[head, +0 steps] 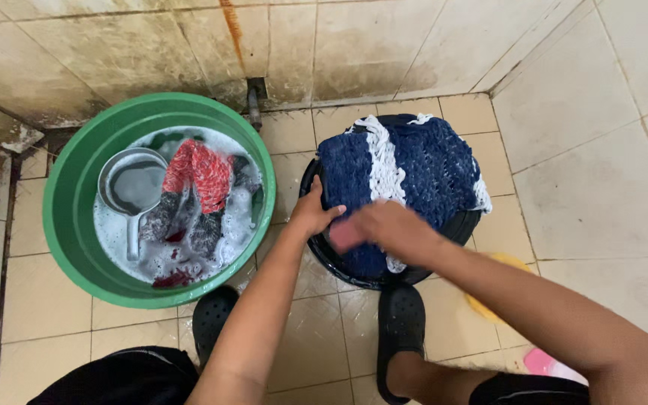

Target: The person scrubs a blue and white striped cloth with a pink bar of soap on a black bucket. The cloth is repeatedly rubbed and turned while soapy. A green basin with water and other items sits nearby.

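Left hand point(313, 214) grips the near-left edge of the blue knit point(414, 176), fingers curled over the cloth, pinning it down. Right hand point(388, 229) is on the same cloth just beside the left, motion-blurred; something pinkish point(345, 237) sits under its fingers, but can't tell what it is or whether the hand is clenched on it. The knit is dark blue with white stripes, spread over the top of a black basin point(354, 276) on the tiled floor, centre-right of view. Left of it, apart from the black one: green basin point(65, 225) with suds, a grey scoop point(130, 187) and a red-patterned garment point(200, 174) soaking inside. Black clogs point(401, 322) near the black basin. Yellow item point(493, 307) on the floor behind the right forearm, mostly hidden. Stained tile wall behind.
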